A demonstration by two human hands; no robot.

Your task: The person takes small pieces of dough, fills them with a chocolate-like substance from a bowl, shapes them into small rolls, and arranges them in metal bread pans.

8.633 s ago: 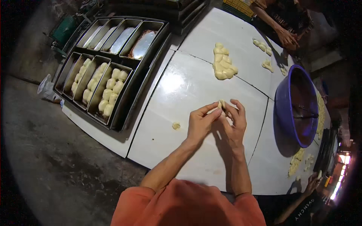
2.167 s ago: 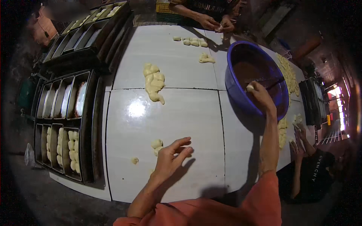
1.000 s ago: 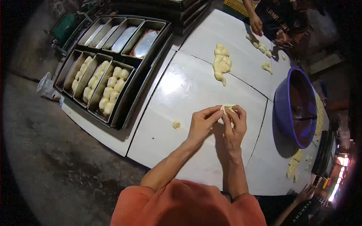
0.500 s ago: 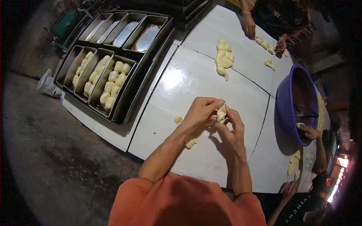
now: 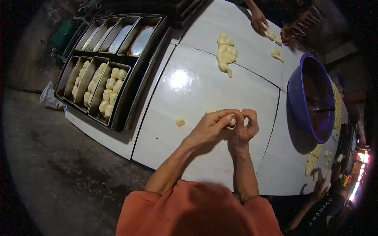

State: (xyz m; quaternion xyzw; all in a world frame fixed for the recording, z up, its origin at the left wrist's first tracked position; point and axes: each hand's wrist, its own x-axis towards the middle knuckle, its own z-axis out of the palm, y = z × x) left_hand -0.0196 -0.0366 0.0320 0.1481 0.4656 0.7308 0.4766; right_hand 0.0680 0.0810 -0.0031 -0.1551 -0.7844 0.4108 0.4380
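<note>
Over the white tabletop, my left hand (image 5: 215, 125) and my right hand (image 5: 248, 126) meet with fingers curled. Between them sits a small pale dough piece (image 5: 232, 122), gripped by the fingertips of both and partly covered by them. Just behind my left hand, another bit of dough (image 5: 210, 111) shows in part on the table. To the left lies a small dough scrap (image 5: 180, 122). A lumpy mass of dough (image 5: 226, 54) rests farther off.
Metal loaf pans (image 5: 113, 91) at the left hold rows of dough balls; others hold none. A deep purple basin (image 5: 302, 98) stands at right. Co-workers' hands (image 5: 258, 19) handle dough at the far edge. Dough strips (image 5: 314, 159) lie near the right edge.
The dough piece beside my left forearm is gone from there, and a bit of dough now shows behind my left hand. My fingers have curled tighter. A co-worker's hand has left the basin.
</note>
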